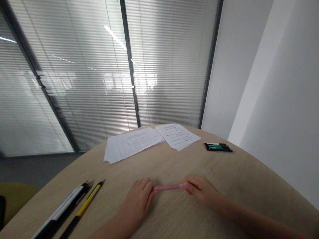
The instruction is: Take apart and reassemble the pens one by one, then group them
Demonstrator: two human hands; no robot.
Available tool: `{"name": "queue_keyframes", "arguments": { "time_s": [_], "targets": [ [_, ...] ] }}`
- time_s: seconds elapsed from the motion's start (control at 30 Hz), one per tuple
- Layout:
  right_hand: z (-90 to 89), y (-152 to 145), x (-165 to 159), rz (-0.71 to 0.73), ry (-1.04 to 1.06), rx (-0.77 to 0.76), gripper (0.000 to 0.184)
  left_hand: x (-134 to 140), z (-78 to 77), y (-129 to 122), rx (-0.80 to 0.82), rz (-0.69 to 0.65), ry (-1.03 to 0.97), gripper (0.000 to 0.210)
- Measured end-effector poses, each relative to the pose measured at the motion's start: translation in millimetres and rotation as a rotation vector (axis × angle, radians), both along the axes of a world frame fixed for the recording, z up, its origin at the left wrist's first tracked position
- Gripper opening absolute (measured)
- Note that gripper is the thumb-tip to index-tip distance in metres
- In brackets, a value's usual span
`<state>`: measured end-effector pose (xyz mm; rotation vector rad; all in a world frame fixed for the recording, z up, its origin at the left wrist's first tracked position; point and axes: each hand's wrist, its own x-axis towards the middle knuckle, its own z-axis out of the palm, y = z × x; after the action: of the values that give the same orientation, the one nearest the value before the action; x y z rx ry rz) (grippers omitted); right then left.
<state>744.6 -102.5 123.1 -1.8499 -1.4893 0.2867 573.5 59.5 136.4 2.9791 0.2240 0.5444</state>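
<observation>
A thin pink strip (169,187), slightly twisted in look, runs nearly level and straight between my two hands, just above or on the tabletop. My left hand (140,196) is closed around its left end, back of the hand upward. My right hand (198,190) pinches the other end, with the fingers curled in. Both ends of the strip are hidden inside the fingers, so whether it is a loop or a single length I cannot tell.
The round wooden table (171,215) carries white and black pens (64,205) and a yellow-black pen (86,205) at left. Printed sheets (132,144) and more paper (177,136) lie at the back. Several pens (218,147) sit at right. Blinds (171,66) stand behind.
</observation>
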Motion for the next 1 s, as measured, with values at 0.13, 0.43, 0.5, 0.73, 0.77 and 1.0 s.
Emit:
{"name": "queue_keyframes", "arguments": {
  "time_s": [0.13, 0.43, 0.5, 0.73, 0.77, 1.0],
  "targets": [
    [-0.2, 0, 0, -0.017, 0.001, -0.023, 0.037, 0, -4.5, 4, 0.026, -0.071, -0.116, 0.017],
    [-2.6, 2, -2, -0.021, 0.188, -0.050, 0.044, 0, -7.5, 9, -0.025, -0.170, -0.273, 0.014],
    [-4.1, 3, -2, -0.010, 0.255, -0.060, 0.044, -1, -6.6, 9, -0.046, -0.184, -0.287, 0.012],
    [-9.1, 6, 1, 0.001, 0.421, 0.082, 0.027, -1, 4.8, 8, -0.365, -0.029, -0.218, 0.009],
    [-9.1, 6, 0, 0.003, 0.414, 0.112, 0.024, 0, 5.8, 9, -0.420, 0.001, -0.199, 0.009],
    [-1.2, -1, -8, -0.117, 0.123, 0.080, 0.013, 3, 4.5, 10, -0.572, 0.014, -0.122, 0.008]
  ]
}}
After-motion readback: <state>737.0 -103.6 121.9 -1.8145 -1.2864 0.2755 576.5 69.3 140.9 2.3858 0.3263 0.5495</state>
